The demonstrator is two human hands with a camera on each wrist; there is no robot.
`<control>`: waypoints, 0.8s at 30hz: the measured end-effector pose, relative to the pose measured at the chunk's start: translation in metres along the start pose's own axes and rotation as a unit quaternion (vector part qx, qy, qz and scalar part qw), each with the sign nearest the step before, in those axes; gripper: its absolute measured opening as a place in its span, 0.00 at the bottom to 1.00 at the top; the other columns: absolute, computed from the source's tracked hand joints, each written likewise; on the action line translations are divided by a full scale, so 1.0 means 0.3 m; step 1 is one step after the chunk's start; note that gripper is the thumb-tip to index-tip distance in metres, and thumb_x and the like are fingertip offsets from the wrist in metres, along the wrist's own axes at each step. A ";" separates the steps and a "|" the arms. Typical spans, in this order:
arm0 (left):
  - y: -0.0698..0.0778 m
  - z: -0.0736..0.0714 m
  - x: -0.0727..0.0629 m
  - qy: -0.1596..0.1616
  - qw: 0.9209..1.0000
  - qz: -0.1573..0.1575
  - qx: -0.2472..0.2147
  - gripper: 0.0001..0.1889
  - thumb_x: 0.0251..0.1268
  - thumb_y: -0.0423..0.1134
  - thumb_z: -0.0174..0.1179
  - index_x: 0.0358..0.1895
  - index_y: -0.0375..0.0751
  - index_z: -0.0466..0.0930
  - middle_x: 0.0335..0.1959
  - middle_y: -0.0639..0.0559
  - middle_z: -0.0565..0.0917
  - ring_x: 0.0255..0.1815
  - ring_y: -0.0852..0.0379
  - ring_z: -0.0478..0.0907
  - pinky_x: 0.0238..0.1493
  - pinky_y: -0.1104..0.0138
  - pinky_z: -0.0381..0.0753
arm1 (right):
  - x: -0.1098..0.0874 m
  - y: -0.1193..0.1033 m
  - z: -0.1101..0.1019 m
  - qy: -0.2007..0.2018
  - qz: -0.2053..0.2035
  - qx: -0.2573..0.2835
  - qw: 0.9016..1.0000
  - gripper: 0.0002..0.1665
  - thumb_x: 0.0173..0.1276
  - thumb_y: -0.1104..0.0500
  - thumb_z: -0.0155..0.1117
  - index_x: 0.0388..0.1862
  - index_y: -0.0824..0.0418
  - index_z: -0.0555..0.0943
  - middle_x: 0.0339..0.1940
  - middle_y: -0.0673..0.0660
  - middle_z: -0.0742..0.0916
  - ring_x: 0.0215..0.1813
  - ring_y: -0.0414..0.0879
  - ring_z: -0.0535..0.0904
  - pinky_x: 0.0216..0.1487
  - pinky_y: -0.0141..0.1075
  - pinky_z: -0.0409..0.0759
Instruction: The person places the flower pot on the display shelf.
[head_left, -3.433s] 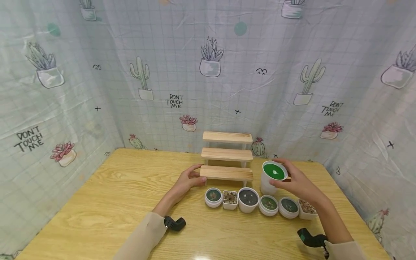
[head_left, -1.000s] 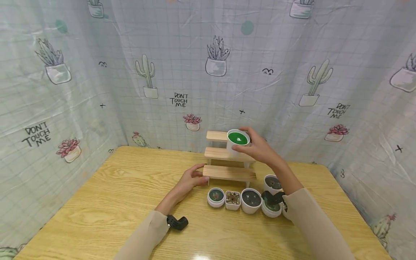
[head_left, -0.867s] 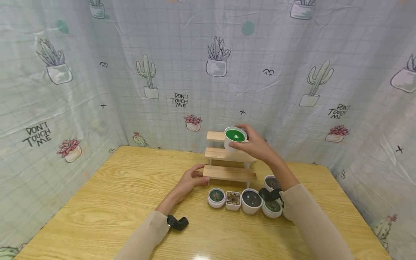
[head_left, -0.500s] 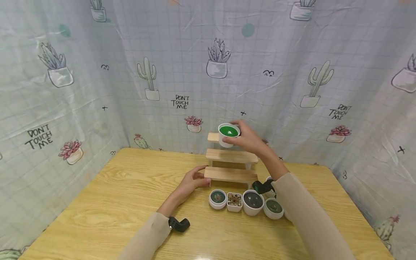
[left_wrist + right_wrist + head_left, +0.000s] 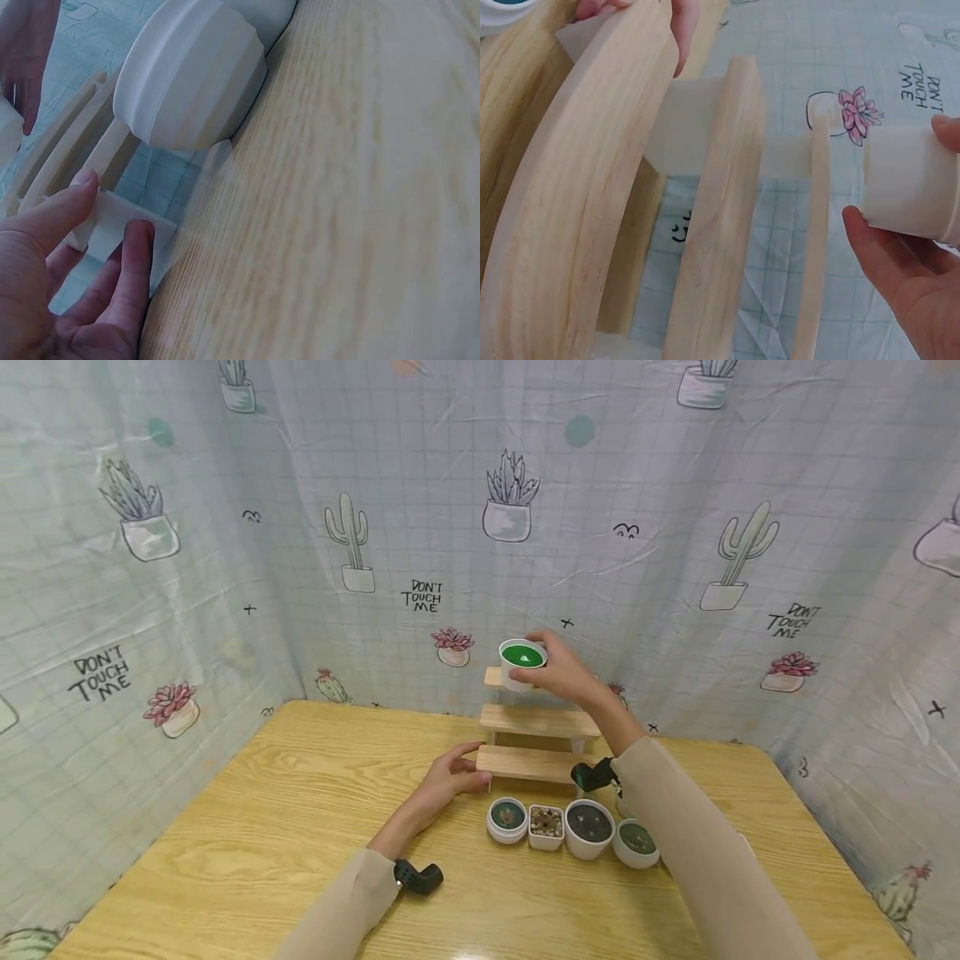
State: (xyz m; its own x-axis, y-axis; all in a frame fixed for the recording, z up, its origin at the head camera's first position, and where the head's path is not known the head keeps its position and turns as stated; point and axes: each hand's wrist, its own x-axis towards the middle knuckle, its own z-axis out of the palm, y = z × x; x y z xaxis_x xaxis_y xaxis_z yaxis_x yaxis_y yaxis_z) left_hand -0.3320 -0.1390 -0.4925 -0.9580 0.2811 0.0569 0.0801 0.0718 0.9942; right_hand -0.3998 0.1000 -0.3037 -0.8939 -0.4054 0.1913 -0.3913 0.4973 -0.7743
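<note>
My right hand (image 5: 567,672) grips a white pot (image 5: 517,680) with a bright green inside, holding it upright over the left end of the stand's top shelf. In the right wrist view a gap shows between the pot (image 5: 907,180) and the top shelf (image 5: 817,225). The three-tier wooden stand (image 5: 536,721) has white side supports. My left hand (image 5: 446,783) holds the left end of its lowest shelf; the left wrist view shows the thumb at the wood and the fingers at the white support (image 5: 112,225).
Before the stand several small white pots stand in a row: a round one (image 5: 507,834), a square one with pebbles (image 5: 546,842), a taller one (image 5: 588,846) and another round one (image 5: 636,855). My right sleeve (image 5: 697,852) hides others. Behind hangs a cactus-print curtain (image 5: 420,485).
My right hand has lifted the pot from the table on the right and carried it left and back, over the top shelf. The left hand stays at the stand's left end.
</note>
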 end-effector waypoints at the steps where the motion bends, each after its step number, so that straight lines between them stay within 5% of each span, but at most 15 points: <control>1: -0.001 0.001 0.001 0.000 1.000 0.000 0.002 0.40 0.68 0.42 0.70 0.80 0.47 0.62 0.57 0.37 0.83 0.48 0.55 0.86 0.55 0.63 0.84 | 0.006 0.003 -0.001 0.000 0.003 -0.002 1.000 0.49 0.69 0.50 0.72 0.81 0.59 0.58 0.64 0.63 0.77 0.54 0.54 0.81 0.51 0.41 0.85; 13: -0.008 0.006 -0.007 0.006 1.000 -0.002 0.007 0.38 0.69 0.41 0.70 0.79 0.47 0.64 0.56 0.37 0.83 0.49 0.55 0.85 0.53 0.64 0.83 | 0.056 0.033 0.003 0.000 0.024 0.014 1.000 0.47 0.69 0.53 0.72 0.79 0.63 0.58 0.64 0.67 0.77 0.55 0.56 0.80 0.51 0.45 0.88; 24: -0.001 0.004 -0.007 0.005 1.000 0.001 0.005 0.38 0.68 0.41 0.70 0.79 0.46 0.63 0.56 0.37 0.83 0.47 0.55 0.85 0.52 0.65 0.83 | 0.085 0.016 0.017 0.009 0.045 -0.029 0.999 0.50 0.67 0.50 0.72 0.79 0.63 0.57 0.68 0.66 0.75 0.63 0.59 0.76 0.65 0.53 0.78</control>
State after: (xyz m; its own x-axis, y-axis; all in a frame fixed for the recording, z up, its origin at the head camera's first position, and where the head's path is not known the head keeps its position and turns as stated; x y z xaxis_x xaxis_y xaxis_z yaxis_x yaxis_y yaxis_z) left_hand -0.3298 -0.1384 -0.4932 -0.9605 0.2717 0.0602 0.0850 0.0806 0.9931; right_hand -0.4234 0.0879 -0.3055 -0.9297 -0.3431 0.1337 -0.3206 0.5755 -0.7524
